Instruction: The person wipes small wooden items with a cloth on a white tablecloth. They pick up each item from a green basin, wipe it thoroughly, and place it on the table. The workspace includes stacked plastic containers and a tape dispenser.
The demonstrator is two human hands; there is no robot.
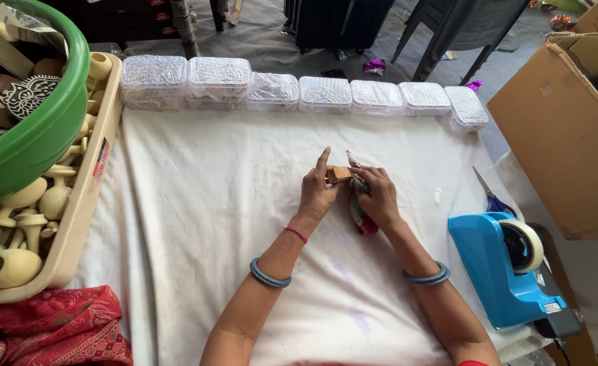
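Observation:
My left hand (317,193) and my right hand (376,195) meet over the middle of a white cloth (197,224) spread on the table. Between them is a small brown wooden block (340,174), pinched by my left thumb and fingers with the index finger pointing up. My right hand grips a crumpled patterned rag (361,215), red and green, pressed against the block's right side. Both wrists wear grey bangles, and the left one also has a red thread.
A row of several clear lidded plastic boxes (326,93) lines the far edge. A beige tray of wooden knobs (75,224) and a green tub (48,129) sit left. A blue tape dispenser (499,271), scissors (492,196) and a cardboard box (563,135) stand right.

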